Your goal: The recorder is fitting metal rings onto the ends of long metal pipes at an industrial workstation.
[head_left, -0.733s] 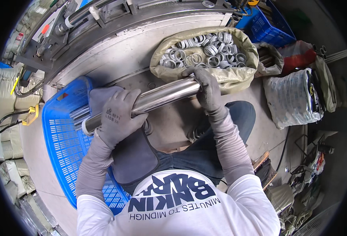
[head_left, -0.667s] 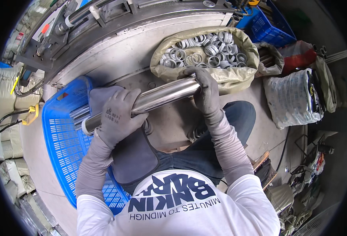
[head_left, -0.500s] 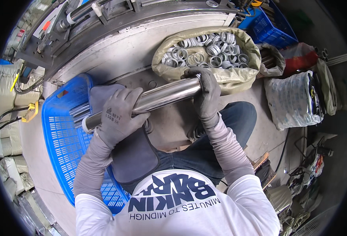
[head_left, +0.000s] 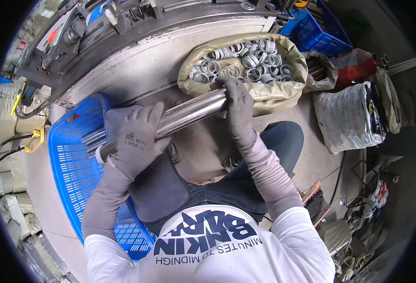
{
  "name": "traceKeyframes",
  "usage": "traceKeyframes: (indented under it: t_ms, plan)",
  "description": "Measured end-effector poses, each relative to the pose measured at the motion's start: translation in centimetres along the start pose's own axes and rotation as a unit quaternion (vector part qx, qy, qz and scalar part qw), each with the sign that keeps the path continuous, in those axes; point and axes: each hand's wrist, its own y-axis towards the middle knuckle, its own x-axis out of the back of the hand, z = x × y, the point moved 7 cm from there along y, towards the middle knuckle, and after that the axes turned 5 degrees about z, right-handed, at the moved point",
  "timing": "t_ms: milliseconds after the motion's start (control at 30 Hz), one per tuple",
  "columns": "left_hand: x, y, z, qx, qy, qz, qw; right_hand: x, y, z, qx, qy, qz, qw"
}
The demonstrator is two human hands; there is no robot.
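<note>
A shiny metal tube (head_left: 191, 112) slants across in front of me, its right end higher in the picture. My left hand (head_left: 139, 137), in a grey glove, is closed around it near the left end. A white ring (head_left: 99, 156) sits at that left end, beside the blue crate. My right hand (head_left: 240, 107), gloved too, grips the right end and covers its tip. Below the tube, a dark grey pad (head_left: 158, 193) lies over my left thigh. Several more metal tubes (head_left: 93, 139) lie in the blue perforated crate (head_left: 71, 177) at my left.
An open woven sack (head_left: 269, 104) full of pale metal rings (head_left: 253, 74) stands ahead, close to my right hand. Behind it runs a machine bench (head_left: 137, 47). Another blue crate (head_left: 323, 35) and a stuffed white plastic sack (head_left: 345, 118) are on the right.
Both hands and the tube have shifted slightly left. My right hand now covers more of the right end, where a pale rim showed before. The grip of both hands continues.
</note>
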Motion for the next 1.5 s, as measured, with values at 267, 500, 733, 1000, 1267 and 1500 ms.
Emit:
traceKeyframes:
  t_ms: [267,500,733,1000,1267,1500]
  plan:
    - [-0.2,-2.6,4.1,0.069,0.020,-0.032,0.997,10.9,13.4,-10.3,-0.199,-0.561,0.066,0.801]
    - [-0.2,-3.4,3.8,0.080,0.023,-0.037,0.996,10.7,13.6,-14.2,-0.228,-0.675,0.096,0.695]
    - [-0.6,-3.1,3.4,0.064,0.038,-0.025,0.997,9.8,13.5,-14.6,-0.147,-0.677,0.070,0.718]
    - [-0.4,-2.7,3.1,0.042,0.040,-0.043,0.997,9.8,13.9,-14.3,-0.080,-0.567,0.087,0.815]
    - [2.6,0.2,5.3,0.034,0.040,-0.052,0.997,6.1,12.2,-15.0,-0.147,-0.499,0.270,0.810]
    - [13.0,14.3,11.0,0.034,0.247,-0.241,0.938,4.3,11.5,-13.4,-0.175,-0.568,0.244,0.766]
